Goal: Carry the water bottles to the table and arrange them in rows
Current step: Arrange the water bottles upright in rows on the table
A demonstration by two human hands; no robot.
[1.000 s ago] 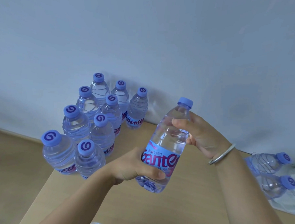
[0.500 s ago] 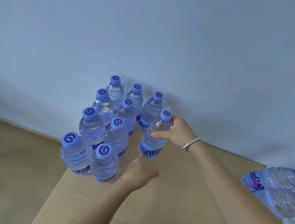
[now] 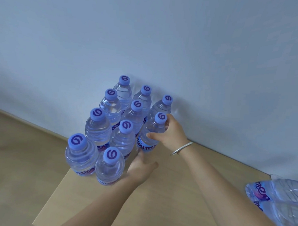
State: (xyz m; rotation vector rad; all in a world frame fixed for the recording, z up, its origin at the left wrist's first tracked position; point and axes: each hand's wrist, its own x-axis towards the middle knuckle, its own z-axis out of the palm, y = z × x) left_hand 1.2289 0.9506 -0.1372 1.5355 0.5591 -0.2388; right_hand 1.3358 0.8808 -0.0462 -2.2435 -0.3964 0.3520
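Ten bottles stand upright at the table's (image 3: 157, 207) far left corner, against the wall (image 3: 148, 36). All have blue caps with a swirl mark. Left column, four deep: front bottle (image 3: 80, 158) at the left edge, then three behind it, the last touching or nearly touching the wall. Middle column also four deep, its front one (image 3: 109, 169) just beside the left front bottle. Right column holds two: a back bottle (image 3: 162, 107) near the wall, and a held bottle (image 3: 149, 135) just in front of it, upright, base on or very near the tabletop. Right hand (image 3: 171, 132) grips the held bottle at its shoulder, thumb across the front, fingers wrapped behind near the cap (image 3: 160, 117). A silver bangle (image 3: 181, 148) sits on that wrist. Left hand (image 3: 140, 170) is low beside the base of the held bottle, fingers reaching toward it; whether they touch or curl around it I cannot tell. At the table's right edge, more bottles (image 3: 277, 198) lie on their sides in clear wrap, well apart from the standing group. Wood floor (image 3: 20, 158) lies left of the table.
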